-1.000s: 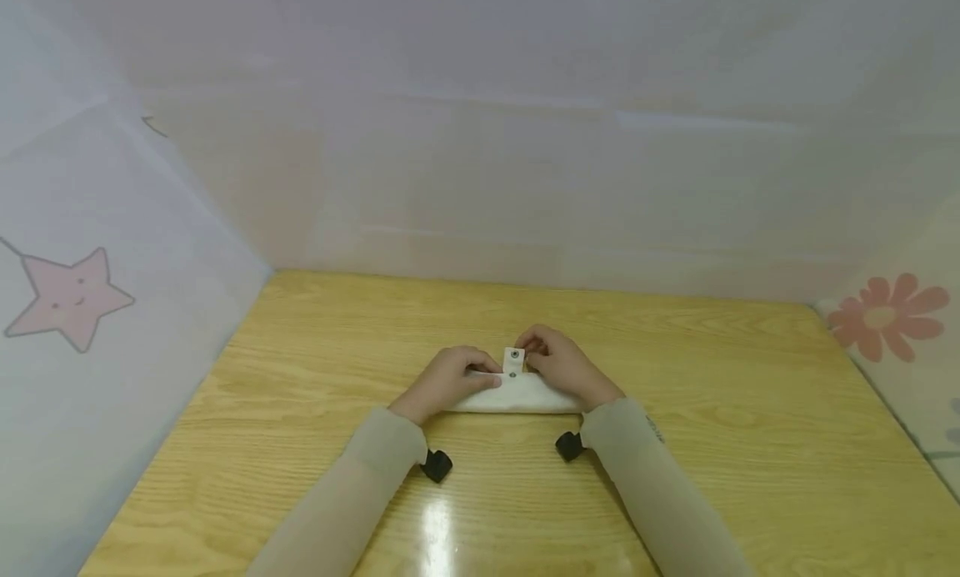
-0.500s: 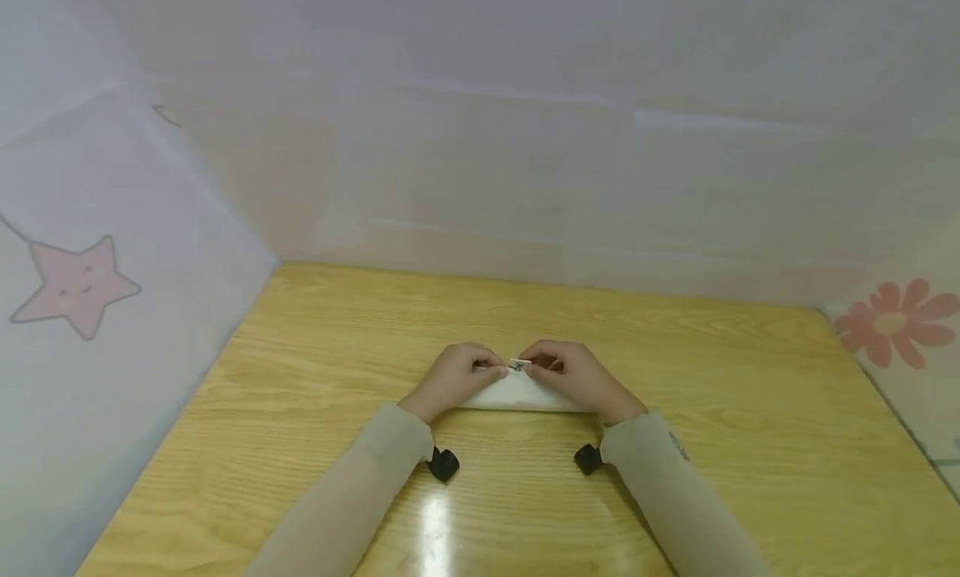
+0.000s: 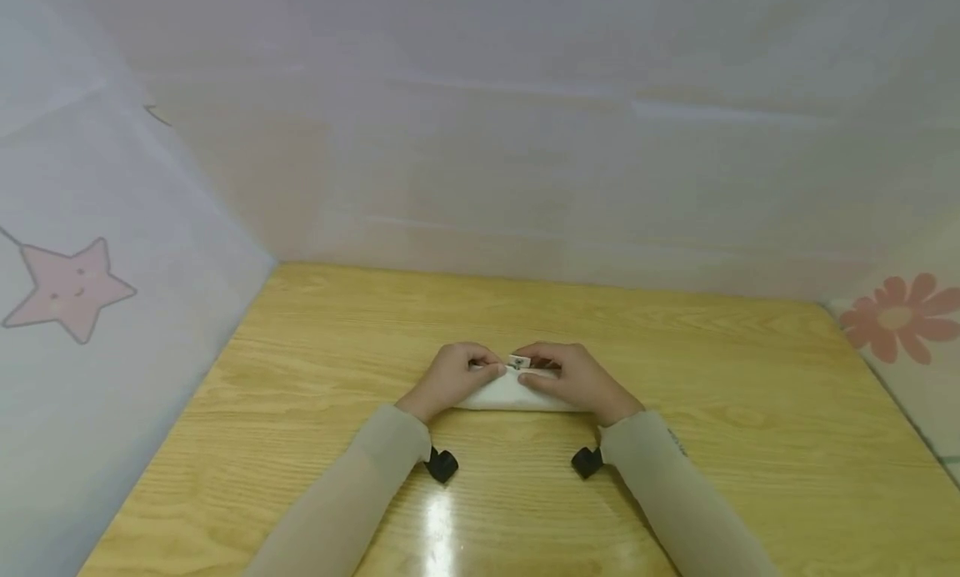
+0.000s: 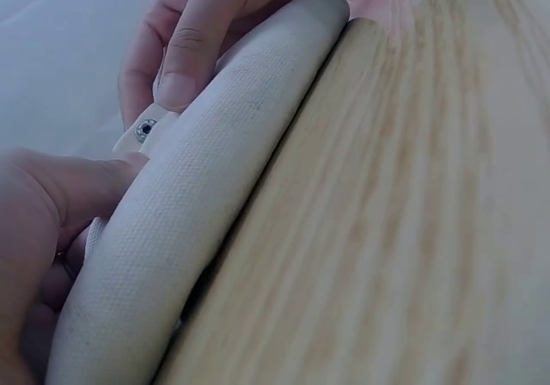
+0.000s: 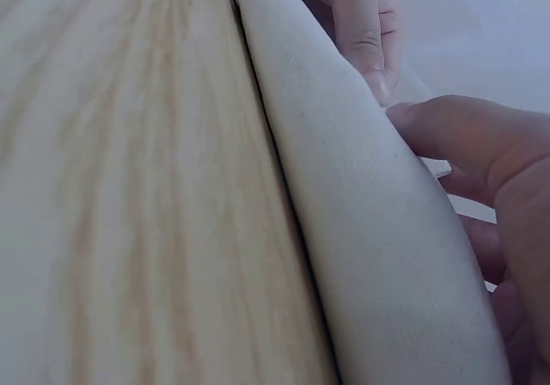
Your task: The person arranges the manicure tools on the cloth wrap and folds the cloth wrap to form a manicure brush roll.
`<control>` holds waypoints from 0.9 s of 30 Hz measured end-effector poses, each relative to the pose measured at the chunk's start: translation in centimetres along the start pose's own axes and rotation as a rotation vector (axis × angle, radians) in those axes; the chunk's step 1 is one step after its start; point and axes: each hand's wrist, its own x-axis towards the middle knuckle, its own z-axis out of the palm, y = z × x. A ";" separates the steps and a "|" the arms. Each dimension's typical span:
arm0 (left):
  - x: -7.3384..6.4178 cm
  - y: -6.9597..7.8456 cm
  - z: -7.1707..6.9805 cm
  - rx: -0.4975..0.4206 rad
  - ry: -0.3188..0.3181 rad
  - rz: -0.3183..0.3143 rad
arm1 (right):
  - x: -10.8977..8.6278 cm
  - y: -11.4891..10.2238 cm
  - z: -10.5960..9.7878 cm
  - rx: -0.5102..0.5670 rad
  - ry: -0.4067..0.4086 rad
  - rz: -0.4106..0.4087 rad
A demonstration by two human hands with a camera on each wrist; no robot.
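Observation:
A white canvas pouch [image 3: 517,398], long and rounded in front, lies on the wooden table [image 3: 337,327]. From its upper edge a small tab [image 3: 520,361] with a metal snap [image 4: 146,131] stands up between the two hands. My left hand [image 3: 453,381] pinches the upper edge left of the tab, thumb in front and fingers behind. On the other side my right hand [image 3: 581,381] grips the same edge, its thumb [image 5: 438,127] on the canvas near the tab. The fingertips behind the pouch are mostly hidden.
Pale sheet walls enclose the table at the back and sides, with a pink star [image 3: 71,289] at left and a red flower [image 3: 900,317] at right. Black wrist pieces [image 3: 442,466] hang below both sleeves.
The right hand came down and right from beside the raised tab, and its thumb now lies on the pouch front. The tab tilted lower. The left hand barely moved.

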 end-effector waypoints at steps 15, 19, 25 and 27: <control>0.2 -0.4 -0.4 0.001 0.001 0.005 | 0.2 -1.4 0.4 -0.215 -0.026 -0.104; 0.2 -0.5 -0.5 0.002 -0.004 0.001 | 0.2 -1.5 0.6 -0.274 0.002 -0.154; 0.1 -0.5 -0.4 -0.012 -0.016 0.013 | 0.1 -1.5 1.1 -0.310 0.066 -0.217; 0.1 -0.5 -0.5 -0.016 -0.022 0.020 | 0.1 -1.5 1.3 -0.311 0.087 -0.246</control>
